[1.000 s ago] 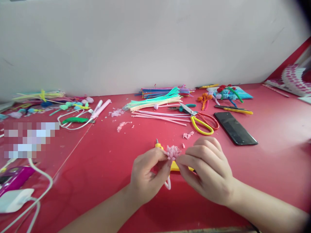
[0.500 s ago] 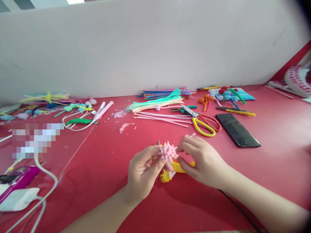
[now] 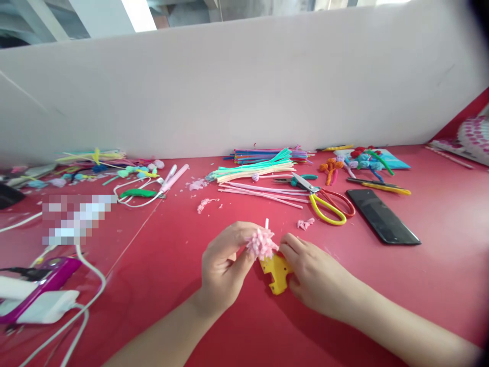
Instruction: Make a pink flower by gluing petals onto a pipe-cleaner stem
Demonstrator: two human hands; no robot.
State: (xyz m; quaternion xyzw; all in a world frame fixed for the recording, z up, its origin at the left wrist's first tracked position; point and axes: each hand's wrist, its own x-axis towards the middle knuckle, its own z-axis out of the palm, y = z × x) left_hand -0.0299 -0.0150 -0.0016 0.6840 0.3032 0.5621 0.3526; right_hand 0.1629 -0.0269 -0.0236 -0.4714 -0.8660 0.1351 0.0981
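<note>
A fluffy pink pipe-cleaner pompom [image 3: 261,243] with spiky tufts is pinched between the thumb and fingers of my left hand [image 3: 225,267]. Right beside it, my right hand [image 3: 311,272] has its fingers wrapped round a yellow glue gun [image 3: 278,274], which is tilted low over the table. A short white stick [image 3: 266,223] pokes up behind the pompom; its lower end is hidden. The glue gun's nozzle is hidden too. Small pink trimmings [image 3: 305,223] lie just beyond my right hand.
Scissors [image 3: 324,201] with red and yellow handles lie across pliers [image 3: 284,180]. Pink pipe cleaners [image 3: 262,193] and a green bundle [image 3: 267,163] are nearby. A black phone [image 3: 382,216] lies right. Left are a pink hot-iron-like tool [image 3: 175,177], white cables [image 3: 95,278] and a purple power strip [image 3: 46,283].
My right hand has closed on the glue gun and turned it, so its yellow body now slants downward. The pompom has stayed in my left hand, slightly rotated. The camera view has tipped up.
</note>
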